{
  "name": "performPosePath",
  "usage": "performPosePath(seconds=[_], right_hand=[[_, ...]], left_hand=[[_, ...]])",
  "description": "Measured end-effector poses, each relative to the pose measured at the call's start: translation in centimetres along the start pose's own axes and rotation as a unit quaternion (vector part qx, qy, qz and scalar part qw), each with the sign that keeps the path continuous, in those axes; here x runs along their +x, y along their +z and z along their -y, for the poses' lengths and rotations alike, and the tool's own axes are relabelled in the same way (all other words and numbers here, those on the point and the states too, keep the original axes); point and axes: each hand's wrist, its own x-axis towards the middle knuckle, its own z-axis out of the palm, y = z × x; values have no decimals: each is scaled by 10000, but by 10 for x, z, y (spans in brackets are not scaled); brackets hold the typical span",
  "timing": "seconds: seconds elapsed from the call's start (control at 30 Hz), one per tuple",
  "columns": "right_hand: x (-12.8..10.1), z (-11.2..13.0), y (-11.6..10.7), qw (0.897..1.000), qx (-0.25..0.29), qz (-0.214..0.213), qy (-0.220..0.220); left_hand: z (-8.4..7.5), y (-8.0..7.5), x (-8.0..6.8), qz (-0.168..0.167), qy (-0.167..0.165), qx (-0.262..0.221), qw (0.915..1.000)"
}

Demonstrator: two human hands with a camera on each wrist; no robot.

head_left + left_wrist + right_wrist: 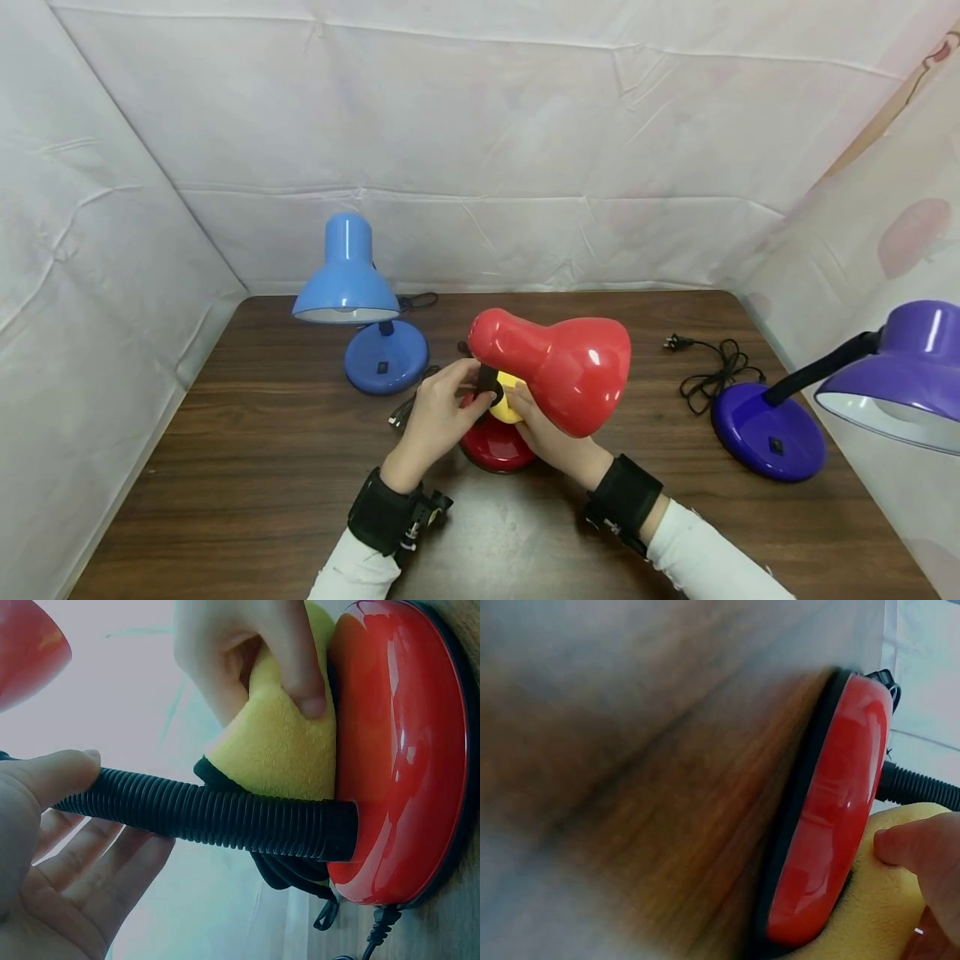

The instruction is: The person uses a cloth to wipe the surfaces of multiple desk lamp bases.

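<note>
The red lamp [592, 358] stands on the wooden table [262, 467] and serves as the reference for all positions. Its red base [405, 750] rests on the tabletop; a black ribbed neck [225, 814] rises from the base to the red shade.

Left hand [441, 408]: positioned at the left of the red lamp. Thumb and fingers hold the neck above the base, with the neck lying between the thumb on one side and the fingers on the other.

Right hand [553, 443]: positioned at the right of the red lamp, partly covered by its shade in the head view. The fingers are curled and clamped on a yellow cloth [277, 750]. The cloth is bunched beneath the fingertips, lies against the upper face of the base, and sits just beside the neck. A dark edge of the cloth passes behind the neck in the left wrist view.

Blue lamp [347, 275]: to the left of and behind the red lamp, well apart. Purple lamp [768, 433]: to the right of the red lamp, well apart, with its coiled black cord [720, 379] beside its base.
</note>
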Motion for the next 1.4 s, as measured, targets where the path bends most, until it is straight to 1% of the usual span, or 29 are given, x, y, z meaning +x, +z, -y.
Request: performPosePath(seconds=[0.1,0.17,0.23,0.3,0.37,0.47,0.53,0.57,0.6,0.63,0.77,0.8,0.87,0.97,1.1,1.23,1.4], right_hand=[[5,-5,4,9995,-71,-303,-100],[7,-7,5,9991,99,-406,57],[9,-9,5,9976,424,-426,348],[10,-9,4,9978,401,-385,373],[10,-8,4,9950,763,-313,571],[9,-7,2,9990,255,-261,269],[6,-6,1,9992,227,-171,294],[4,-5,0,9998,-139,-44,167],[1,-4,-2,9994,-345,22,90],[-2,-3,-3,9989,-436,137,98],[-12,3,-9,9928,-1010,637,35],[-14,5,-10,9925,-1019,674,53],[-19,10,-12,9881,-1332,757,-91],[-25,17,-17,9843,-1565,805,-145],[-34,29,-23,9819,-1620,975,-91],[-42,41,-29,9822,-1439,1203,-14],[-45,49,-33,9851,-1271,1153,-69]], left_hand=[[0,1,0,-42,35,1,10000],[1,2,-1,-77,79,11,9999],[1,3,0,-122,112,20,9999],[2,4,0,-168,132,37,9998],[2,5,0,-229,141,62,9996],[3,6,1,-287,117,35,9995],[4,6,1,-307,120,1,9995],[5,6,2,-303,118,-20,9995],[6,6,2,-302,119,-23,9995],[6,6,2,-303,125,-17,9995],[8,6,1,-319,158,18,9994],[8,6,1,-326,157,34,9993],[8,6,1,-328,165,43,9993],[8,6,1,-320,153,87,9993],[8,7,1,-302,126,91,9994],[8,6,0,-302,97,53,9995],[7,5,1,-312,64,69,9995]])
